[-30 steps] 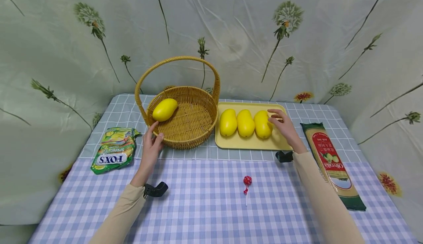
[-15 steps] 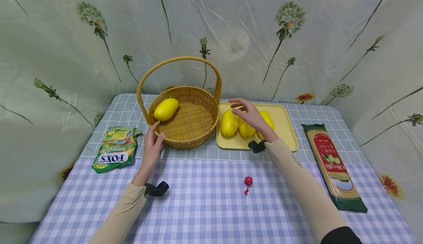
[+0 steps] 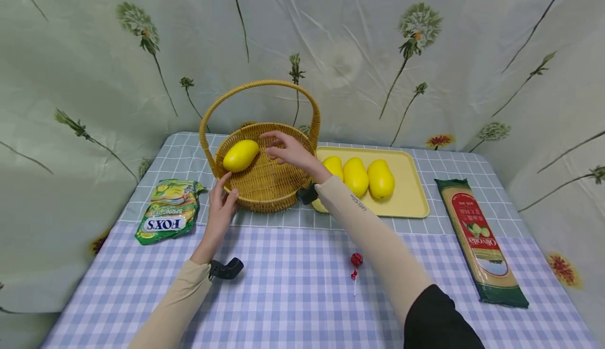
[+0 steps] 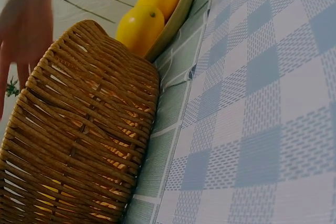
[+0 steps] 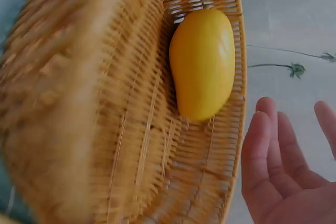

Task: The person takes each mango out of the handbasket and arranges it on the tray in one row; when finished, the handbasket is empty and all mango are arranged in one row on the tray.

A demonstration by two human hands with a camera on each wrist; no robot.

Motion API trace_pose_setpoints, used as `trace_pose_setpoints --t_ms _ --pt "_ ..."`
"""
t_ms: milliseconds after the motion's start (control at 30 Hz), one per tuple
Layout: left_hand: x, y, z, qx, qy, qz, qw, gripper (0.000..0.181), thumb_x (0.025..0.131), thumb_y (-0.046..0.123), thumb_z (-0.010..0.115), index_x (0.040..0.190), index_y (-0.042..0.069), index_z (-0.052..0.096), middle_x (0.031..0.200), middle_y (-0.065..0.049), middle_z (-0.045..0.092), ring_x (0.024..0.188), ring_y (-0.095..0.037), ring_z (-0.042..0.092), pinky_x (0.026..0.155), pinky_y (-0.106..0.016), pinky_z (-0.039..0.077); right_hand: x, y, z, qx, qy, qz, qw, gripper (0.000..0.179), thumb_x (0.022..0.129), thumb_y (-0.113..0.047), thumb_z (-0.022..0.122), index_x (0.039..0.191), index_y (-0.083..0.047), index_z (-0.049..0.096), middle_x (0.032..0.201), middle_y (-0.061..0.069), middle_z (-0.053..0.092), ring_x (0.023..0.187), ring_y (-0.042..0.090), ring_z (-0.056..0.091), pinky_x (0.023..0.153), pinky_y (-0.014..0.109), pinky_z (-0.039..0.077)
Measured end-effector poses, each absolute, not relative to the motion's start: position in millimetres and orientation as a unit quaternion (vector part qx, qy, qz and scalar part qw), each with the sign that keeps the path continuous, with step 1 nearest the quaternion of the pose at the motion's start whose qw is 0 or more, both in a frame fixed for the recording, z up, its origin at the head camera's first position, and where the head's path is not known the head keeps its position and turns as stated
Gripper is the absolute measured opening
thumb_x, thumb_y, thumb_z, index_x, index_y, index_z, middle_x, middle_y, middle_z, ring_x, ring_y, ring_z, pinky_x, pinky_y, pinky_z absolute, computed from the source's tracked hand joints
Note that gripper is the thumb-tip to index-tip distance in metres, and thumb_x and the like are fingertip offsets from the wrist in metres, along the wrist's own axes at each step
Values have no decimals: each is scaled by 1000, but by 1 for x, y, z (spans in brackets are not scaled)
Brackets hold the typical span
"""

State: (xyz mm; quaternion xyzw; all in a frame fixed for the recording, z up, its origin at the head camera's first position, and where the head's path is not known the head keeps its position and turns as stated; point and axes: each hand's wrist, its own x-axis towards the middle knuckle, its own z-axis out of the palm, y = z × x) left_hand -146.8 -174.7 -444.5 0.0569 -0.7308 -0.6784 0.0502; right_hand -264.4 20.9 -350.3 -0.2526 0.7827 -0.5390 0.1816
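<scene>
A round wicker basket (image 3: pixel 279 181) with a tall handle stands at the back, left of centre. One yellow mango (image 3: pixel 241 156) lies inside, against its left wall. My left hand (image 3: pixel 218 218) rests at the basket's front-left rim, thumb and index finger spread. Above the basket's right half reaches my right hand (image 3: pixel 293 152), holding nothing, fingers loosely bent and apart from the mango. In the right wrist view its fingers (image 5: pixel 257 156) appear beside the rim. Three more mangoes (image 3: pixel 381 179) lie on a pale yellow tray (image 3: pixel 411 199); my right forearm partly covers the leftmost.
On the left lies a green FOX'S candy bag (image 3: pixel 167 211). A red lollipop (image 3: pixel 356 260) rests on the checked cloth (image 3: pixel 293 296) near the right sleeve. A long Olivoilà pasta pack (image 3: pixel 479 239) lies at the right. Behind the table hangs a flower-printed curtain (image 3: pixel 350 50).
My right hand has moved left from the rightmost mango, across the tray, to above the basket, carrying nothing. My left hand stays at the basket rim. The mangoes have not moved.
</scene>
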Motion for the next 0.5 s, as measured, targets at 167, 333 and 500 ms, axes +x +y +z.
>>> trace_pose_setpoints --t_ms 167,333,500 --pt "-147 -175 -443 54 -733 -676 50 50 104 17 40 152 16 25 149 -16 9 132 -35 31 103 -51 35 -268 -4 -352 -207 775 -558 210 43 100 -15 51 142 -11 44 132 19 49 106 32 58 90 45 48" --pt "-146 -176 -441 55 -736 -673 43 52 104 18 40 153 16 22 152 -16 5 133 -36 29 103 -52 35 -273 -23 -358 -159 761 -573 258 49 100 -15 50 147 -15 37 143 17 38 117 40 50 97 48 43" --pt "-148 -177 -440 65 -734 -675 30 53 104 19 41 153 15 21 153 -15 2 135 -36 26 103 -51 34 -273 -39 -363 -115 727 -603 309 53 102 -17 47 152 -18 28 151 15 27 122 43 42 103 51 36"
